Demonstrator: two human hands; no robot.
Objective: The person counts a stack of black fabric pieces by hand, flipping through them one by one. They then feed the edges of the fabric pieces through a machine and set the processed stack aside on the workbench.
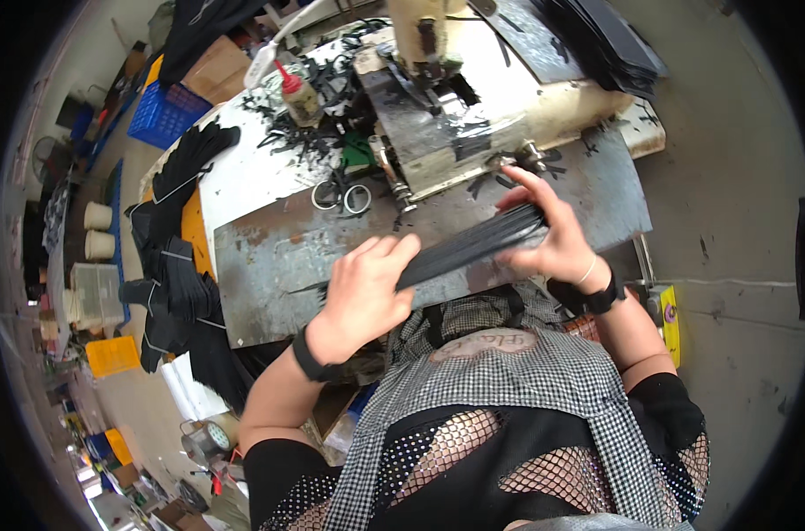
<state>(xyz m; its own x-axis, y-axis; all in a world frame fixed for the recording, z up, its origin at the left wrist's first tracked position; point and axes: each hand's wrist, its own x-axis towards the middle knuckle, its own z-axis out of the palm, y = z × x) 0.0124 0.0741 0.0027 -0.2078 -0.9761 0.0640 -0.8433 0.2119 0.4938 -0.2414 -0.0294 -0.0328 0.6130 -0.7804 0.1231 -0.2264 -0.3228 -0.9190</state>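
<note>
Between my hands, above the grey metal plate (265,257) at the table's front, is a stack of thin black strips (469,246), slanting up to the right. My left hand (365,288) is closed round its left part, and a thin pointed end sticks out past that hand. At the right end my right hand (560,237) curves round the strips, thumb below and fingers above. Behind the stack stands an industrial machine (455,146) with a metal bed. White-ringed scissors (356,199) lie on the plate left of the machine.
Black scraps (269,115) litter the white tabletop round a red-capped bottle (301,102). Tied bundles of black pieces (185,283) hang along the left edge. More black sheets (610,44) are piled at the back right. A blue crate (168,115) stands beyond the table at left.
</note>
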